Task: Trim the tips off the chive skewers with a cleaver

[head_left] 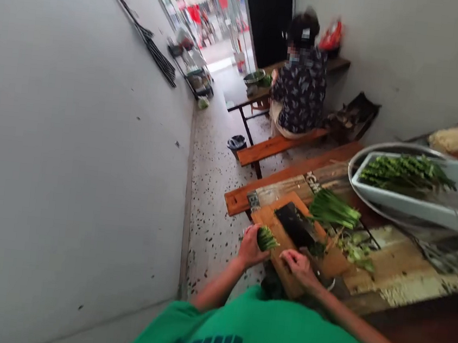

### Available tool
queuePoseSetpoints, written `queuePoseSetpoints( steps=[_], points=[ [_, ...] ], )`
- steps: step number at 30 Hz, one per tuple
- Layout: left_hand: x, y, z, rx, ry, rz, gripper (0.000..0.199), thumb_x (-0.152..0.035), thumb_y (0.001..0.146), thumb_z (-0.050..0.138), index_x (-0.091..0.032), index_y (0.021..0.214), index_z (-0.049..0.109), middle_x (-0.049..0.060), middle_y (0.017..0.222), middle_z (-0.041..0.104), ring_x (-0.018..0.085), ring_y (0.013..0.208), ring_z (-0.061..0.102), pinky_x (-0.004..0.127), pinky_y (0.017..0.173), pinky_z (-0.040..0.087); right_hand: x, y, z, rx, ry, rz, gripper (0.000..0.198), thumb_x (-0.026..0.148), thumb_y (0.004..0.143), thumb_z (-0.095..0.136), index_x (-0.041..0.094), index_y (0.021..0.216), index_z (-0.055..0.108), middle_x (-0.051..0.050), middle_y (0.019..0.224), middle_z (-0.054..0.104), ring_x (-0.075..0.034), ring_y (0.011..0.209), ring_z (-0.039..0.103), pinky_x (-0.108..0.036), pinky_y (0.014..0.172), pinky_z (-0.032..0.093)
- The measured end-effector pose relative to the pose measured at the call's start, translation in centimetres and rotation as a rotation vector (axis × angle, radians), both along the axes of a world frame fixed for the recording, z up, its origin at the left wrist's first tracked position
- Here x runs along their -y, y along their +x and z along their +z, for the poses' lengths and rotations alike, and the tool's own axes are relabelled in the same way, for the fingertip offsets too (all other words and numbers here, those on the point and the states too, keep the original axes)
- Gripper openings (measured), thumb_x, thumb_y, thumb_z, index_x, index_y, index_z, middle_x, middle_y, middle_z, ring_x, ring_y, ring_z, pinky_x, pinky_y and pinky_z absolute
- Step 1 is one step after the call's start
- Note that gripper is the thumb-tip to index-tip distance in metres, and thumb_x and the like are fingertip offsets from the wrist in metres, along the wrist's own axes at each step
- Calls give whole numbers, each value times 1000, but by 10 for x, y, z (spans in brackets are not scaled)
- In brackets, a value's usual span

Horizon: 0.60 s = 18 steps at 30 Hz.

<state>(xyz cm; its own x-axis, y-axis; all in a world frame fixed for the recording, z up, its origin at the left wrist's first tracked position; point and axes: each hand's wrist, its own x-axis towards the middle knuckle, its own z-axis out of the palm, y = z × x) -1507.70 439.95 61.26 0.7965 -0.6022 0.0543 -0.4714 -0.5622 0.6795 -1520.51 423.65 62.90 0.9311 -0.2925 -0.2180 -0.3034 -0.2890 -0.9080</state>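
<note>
My left hand (pixel 250 248) is wrapped round a small bundle of cut green stalks (pixel 266 239), held over the left edge of a wooden cutting board (pixel 281 260). My right hand (pixel 298 264) is over the board's near part, its fingers curled together; whether anything is pinched in them is too small to tell. A cleaver with a wide dark blade (pixel 295 224) lies flat on the board, beyond both hands. Past it rests a larger bunch of long green stalks (pixel 334 209). Pale and green trimmings (pixel 356 251) lie scattered to the right.
A white tub (pixel 414 201) with leafy green bunches (pixel 407 171) sits on a round metal basin (pixel 352 171) at right. Ahead, another person (pixel 303 92) sits on a wooden bench (pixel 280 147). A black bin (pixel 237 143) stands on the floor. The wall (pixel 89 178) is at left.
</note>
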Motion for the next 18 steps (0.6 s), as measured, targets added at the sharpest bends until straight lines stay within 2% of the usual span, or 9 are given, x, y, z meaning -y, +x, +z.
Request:
queuePoseSetpoints(
  steps=[1, 2, 5, 6, 8, 11, 13, 16, 18],
  points=[
    [-2, -2, -9, -70, 58, -13, 75, -28, 60, 72, -15, 129, 45, 16, 126, 57, 33, 122, 52, 47, 106, 38, 8, -6, -9, -31, -83, -14, 51, 56, 92, 35, 18, 78, 65, -3, 68, 61, -16, 65, 56, -27, 61, 44],
    [-2, -4, -17, -117, 129, -13, 74, -30, 62, 72, -15, 129, 45, 16, 125, 58, 32, 119, 54, 46, 103, 41, 17, -13, -18, -53, -228, -17, 45, 50, 93, 37, 17, 83, 66, -5, 77, 64, -18, 74, 58, -28, 69, 45],
    [5, -10, -38, -178, 344, -38, 71, -36, 65, 73, -19, 128, 44, 12, 124, 59, 30, 116, 56, 42, 100, 42, 41, -37, -39, -215, -728, 33, 32, 33, 89, 49, 13, 110, 63, -14, 103, 62, -24, 97, 55, -35, 84, 42],
    [10, -13, -43, -182, 401, -55, 69, -38, 66, 73, -20, 126, 45, 11, 122, 59, 29, 115, 56, 41, 99, 42, 46, -44, -43, -292, -849, 75, 37, 29, 87, 53, 12, 120, 59, -16, 109, 61, -26, 100, 54, -36, 87, 41],
    [21, -17, -50, -176, 486, -80, 64, -40, 68, 72, -21, 124, 45, 9, 119, 60, 28, 113, 56, 40, 97, 42, 51, -50, -47, -426, -977, 171, 50, 24, 85, 56, 12, 133, 50, -16, 113, 59, -27, 103, 52, -37, 88, 39],
    [38, -23, -56, -123, 576, -72, 65, -43, 69, 73, -20, 123, 46, 11, 120, 58, 28, 112, 56, 39, 95, 42, 49, -42, -46, -549, -1000, 276, 59, 21, 89, 51, 12, 145, 37, -16, 109, 60, -27, 103, 55, -36, 86, 40],
    [47, -26, -58, -84, 616, -75, 68, -47, 68, 74, -20, 124, 46, 12, 121, 56, 28, 112, 54, 40, 95, 41, 48, -32, -40, -625, -983, 288, 63, 16, 89, 47, 13, 150, 30, -17, 107, 60, -27, 99, 58, -35, 81, 42],
    [55, -31, -62, -33, 629, -81, 79, -55, 69, 73, -18, 132, 43, 14, 123, 55, 30, 115, 52, 41, 96, 39, 51, -20, -29, -649, -921, 186, 69, 18, 86, 50, 14, 152, 28, -18, 112, 60, -27, 93, 62, -34, 74, 45],
    [57, -33, -66, 21, 610, -71, 89, -59, 70, 71, -14, 139, 37, 16, 127, 54, 32, 119, 48, 44, 100, 37, 56, -21, -22, -568, -842, 62, 70, 25, 85, 54, 16, 150, 31, -17, 117, 62, -27, 92, 64, -34, 74, 46]
  ],
)
